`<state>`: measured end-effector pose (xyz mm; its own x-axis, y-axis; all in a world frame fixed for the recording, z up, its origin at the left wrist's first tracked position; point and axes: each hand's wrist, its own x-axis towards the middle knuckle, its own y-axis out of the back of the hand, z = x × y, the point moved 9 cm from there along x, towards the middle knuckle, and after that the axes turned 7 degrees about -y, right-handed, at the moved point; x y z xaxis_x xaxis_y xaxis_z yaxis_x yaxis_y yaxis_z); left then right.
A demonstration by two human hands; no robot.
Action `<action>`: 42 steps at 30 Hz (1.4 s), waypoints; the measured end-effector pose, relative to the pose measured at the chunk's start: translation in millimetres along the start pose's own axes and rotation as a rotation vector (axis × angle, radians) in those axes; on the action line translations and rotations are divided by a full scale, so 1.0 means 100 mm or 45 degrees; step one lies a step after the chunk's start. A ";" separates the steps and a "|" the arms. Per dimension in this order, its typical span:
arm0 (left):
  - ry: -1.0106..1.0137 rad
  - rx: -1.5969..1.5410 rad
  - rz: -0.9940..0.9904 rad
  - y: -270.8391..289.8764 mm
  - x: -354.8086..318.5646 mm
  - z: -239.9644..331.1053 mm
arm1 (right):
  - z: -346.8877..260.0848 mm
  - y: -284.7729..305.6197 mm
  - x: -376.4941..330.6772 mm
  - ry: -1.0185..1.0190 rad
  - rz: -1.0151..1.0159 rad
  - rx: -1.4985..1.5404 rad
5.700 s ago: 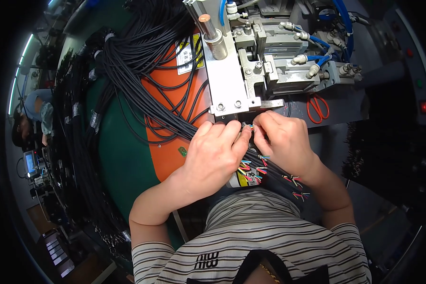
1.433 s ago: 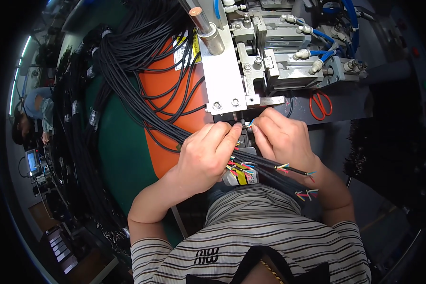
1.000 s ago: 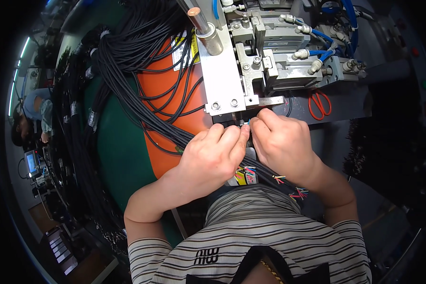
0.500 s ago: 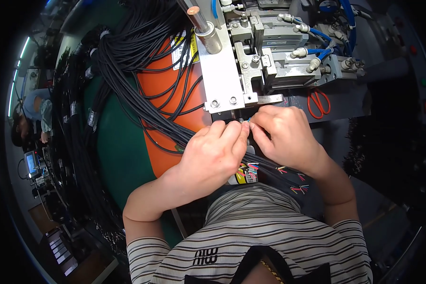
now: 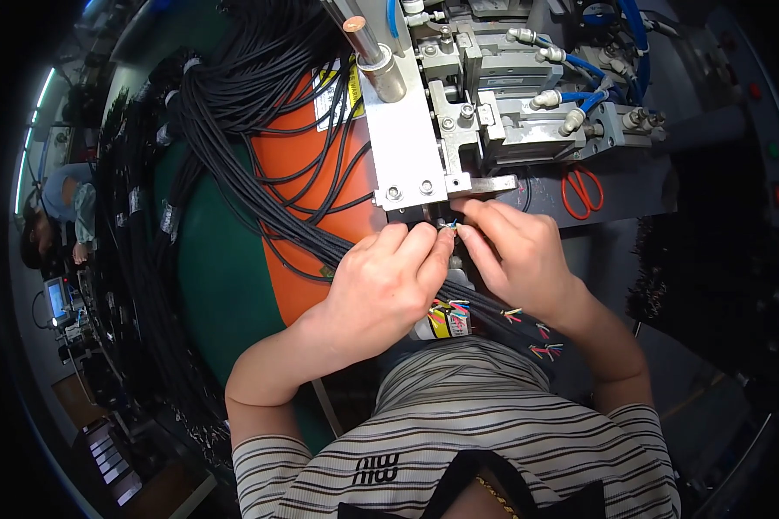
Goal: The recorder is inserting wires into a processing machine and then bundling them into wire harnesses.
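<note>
Just below the front edge of the metal press block point(image 5: 407, 147), my left hand point(image 5: 385, 281) is closed in a pinch on a cable's thin coloured wires point(image 5: 449, 225); white and blue strands show at its fingertips. My right hand point(image 5: 524, 255) is close beside them, its thumb near the wire tips and its forefinger raised apart from the thumb, with nothing visible between them. Below my hands, black cables point(image 5: 485, 303) run to the right, their stripped ends point(image 5: 547, 350) fanning out in red, white and other colours. My left fingers hide most of the held cable.
A large bundle of black cables point(image 5: 225, 130) lies across the orange surface point(image 5: 290, 160) and the green mat point(image 5: 221, 251). Pneumatic cylinders point(image 5: 528, 86) with blue hoses stand behind my hands. Red-handled scissors point(image 5: 582, 192) lie at the right. A person point(image 5: 65, 199) sits far left.
My right hand's forefinger has lifted away from the thumb, and the hand has shifted slightly down and left. The wire tips show more clearly. My left hand has barely moved.
</note>
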<state>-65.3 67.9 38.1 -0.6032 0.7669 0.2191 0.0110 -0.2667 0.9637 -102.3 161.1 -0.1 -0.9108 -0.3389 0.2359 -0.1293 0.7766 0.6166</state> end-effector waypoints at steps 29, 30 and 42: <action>0.170 -0.379 0.308 0.19 -0.42 -0.28 | -0.45 0.04 0.00 0.358 -0.043 0.355; 0.195 -0.397 0.269 0.19 -0.44 -0.28 | -0.33 0.02 0.01 0.191 -0.088 0.512; 0.184 -0.448 0.350 0.18 -0.23 -0.24 | 0.15 -0.25 -0.12 -0.615 -0.396 1.393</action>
<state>-70.5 31.3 46.7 -0.7208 0.5577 0.4117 -0.0699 -0.6493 0.7573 -93.7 153.9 -29.5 -0.8039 -0.5383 -0.2529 -0.4147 0.8121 -0.4106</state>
